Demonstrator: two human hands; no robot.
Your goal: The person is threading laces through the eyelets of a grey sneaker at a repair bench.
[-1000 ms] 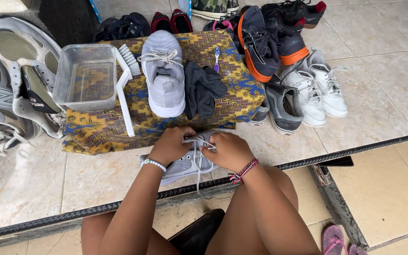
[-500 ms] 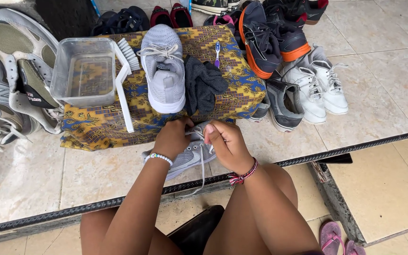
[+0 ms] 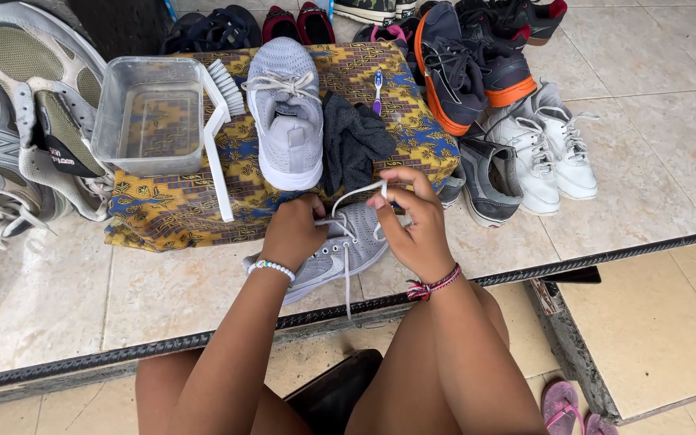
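Laces (image 3: pixel 358 199) of the grey sneaker (image 3: pixel 333 254) sit pinched between both my hands. My right hand (image 3: pixel 414 228) is clenched on a white loop, thumb and fingertips drawn together and lifting the loop clear of the shoe's upper. My left hand (image 3: pixel 292 231) is closed over the shoe's tongue area, gripping the other lace strand; one loose end hangs down past the sole toward the metal floor rail (image 3: pixel 203 338).

Change since half a second ago: the right hand has risen and the loop now stands taller and tauter, while the left hand has stayed pressed on the shoe. I read this as the knot being drawn up, so the lacing looks near its finish, though the bow itself is partly hidden behind my fingers.

The sneaker lies on the tiled floor just in front of the patterned cloth (image 3: pixel 163 213), toe pointing left. On that cloth, directly beyond my hands, its matching grey sneaker (image 3: pixel 287 113) stands with laces already tied, beside a dark rag (image 3: pixel 352 141) and a small toothbrush (image 3: pixel 378 89). Further left are a white scrub brush (image 3: pixel 219 137) and a clear plastic tub (image 3: pixel 151 113). Other shoes, including a white pair (image 3: pixel 545 153), crowd the tiles to the right.
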